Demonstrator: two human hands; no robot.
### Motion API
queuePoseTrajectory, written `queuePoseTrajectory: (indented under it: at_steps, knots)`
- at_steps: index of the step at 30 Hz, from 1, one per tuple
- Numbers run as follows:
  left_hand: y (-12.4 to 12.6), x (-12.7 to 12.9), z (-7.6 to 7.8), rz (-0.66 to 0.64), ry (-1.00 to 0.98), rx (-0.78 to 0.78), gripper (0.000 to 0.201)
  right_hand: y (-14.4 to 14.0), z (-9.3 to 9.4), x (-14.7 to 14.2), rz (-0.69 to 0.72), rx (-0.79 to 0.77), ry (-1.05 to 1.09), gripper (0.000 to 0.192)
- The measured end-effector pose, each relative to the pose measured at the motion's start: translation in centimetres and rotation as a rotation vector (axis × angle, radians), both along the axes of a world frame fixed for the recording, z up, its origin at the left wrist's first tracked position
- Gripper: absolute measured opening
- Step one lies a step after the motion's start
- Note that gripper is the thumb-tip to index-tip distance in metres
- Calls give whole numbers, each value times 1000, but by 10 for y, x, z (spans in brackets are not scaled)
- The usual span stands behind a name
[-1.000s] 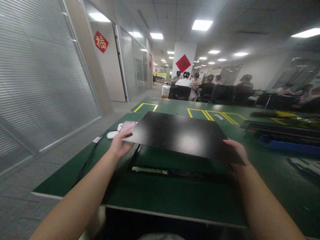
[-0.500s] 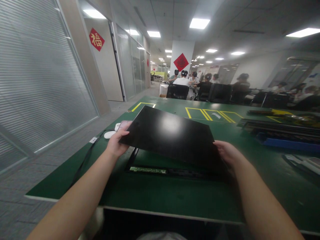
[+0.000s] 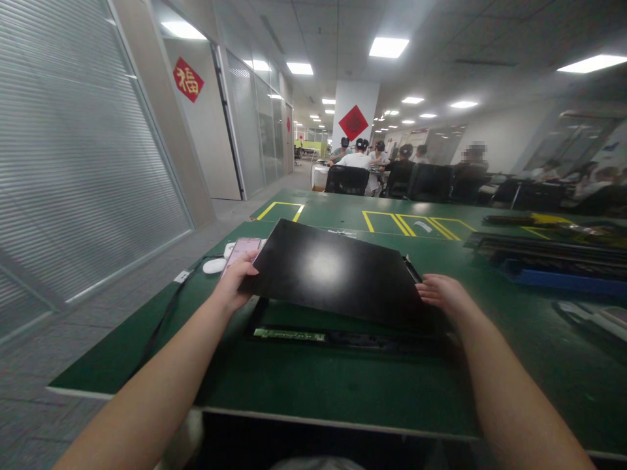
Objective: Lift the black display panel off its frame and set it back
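Observation:
A glossy black screen panel, reflecting a ceiling light, is tilted over a dark frame lying on the green table. My left hand grips the panel's left edge, thumb on top. At the right edge, the fingers of my right hand are curled against the panel, partly hidden below it. A green circuit board strip shows along the near side of the frame. Most of the frame's inside is covered by the panel, though a bit of its far right corner shows.
Beyond my left hand lie a phone and a white mouse-like object, with a black strap nearby. Dark long strips and a blue piece are stacked on the right. Yellow tape marks the table's far part. People sit further back.
The panel has come down closer to the frame, its far edge lower. Both hands moved with it, and more of the phone and the frame's right corner now shows.

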State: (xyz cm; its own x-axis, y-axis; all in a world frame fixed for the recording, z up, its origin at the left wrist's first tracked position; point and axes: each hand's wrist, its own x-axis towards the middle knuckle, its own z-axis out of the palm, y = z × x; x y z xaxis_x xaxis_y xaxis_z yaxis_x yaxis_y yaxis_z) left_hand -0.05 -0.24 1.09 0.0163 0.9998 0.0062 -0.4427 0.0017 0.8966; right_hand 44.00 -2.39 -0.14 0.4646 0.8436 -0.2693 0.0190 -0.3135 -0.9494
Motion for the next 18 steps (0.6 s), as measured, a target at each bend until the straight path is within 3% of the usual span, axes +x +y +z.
queuePoseTrajectory:
  at_steps: [12, 18]
  knots:
    - [9, 6, -15, 2, 62, 0, 38, 8, -17, 14, -49, 24, -185, 22]
    - [3, 10, -12, 2, 84, -27, 43, 7, -16, 16, -54, 14, -337, 14]
